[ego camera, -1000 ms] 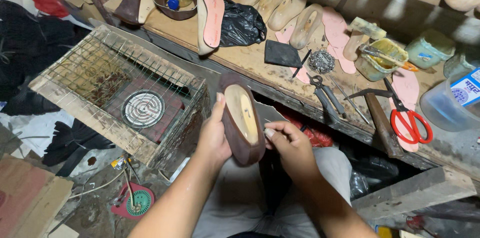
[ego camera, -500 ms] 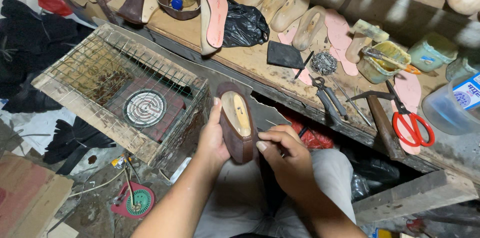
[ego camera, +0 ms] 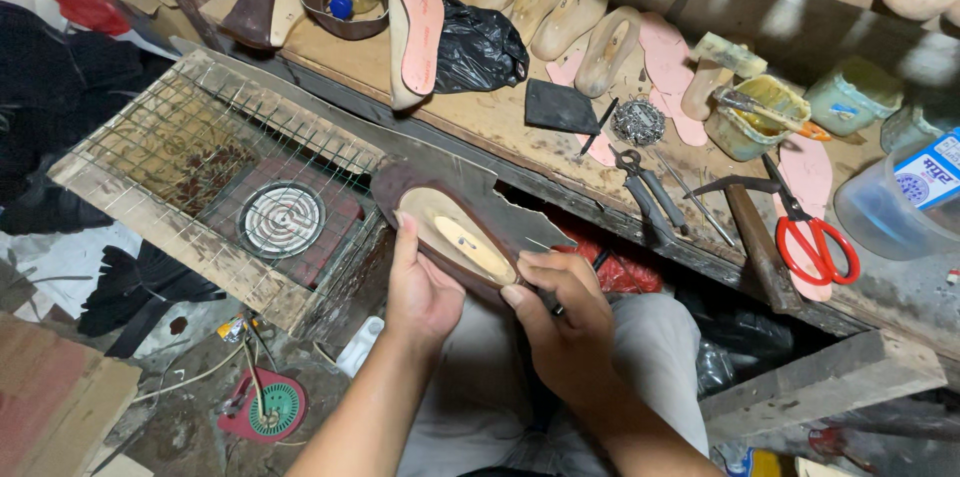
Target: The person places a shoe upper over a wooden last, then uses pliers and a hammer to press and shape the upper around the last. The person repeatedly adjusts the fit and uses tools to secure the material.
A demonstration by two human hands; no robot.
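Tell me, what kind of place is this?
Probably a shoemaker's workshop. Wooden shoe lasts line the workbench, pink insoles lie about, and the hands hold a brown shoe upper.

A left hand [ego camera: 425, 287] and right hand [ego camera: 565, 322] grip a brown shoe upper on its last [ego camera: 450, 232], sole side up. Red-handled scissors [ego camera: 810, 237] and pliers [ego camera: 650, 192] lie on the wooden workbench [ego camera: 480, 117] beyond.

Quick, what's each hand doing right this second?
Left hand: closed around the side of the brown shoe upper on its last, holding it.
Right hand: gripping the shoe's near end, fingers curled; a thin dark tool seems tucked in it.
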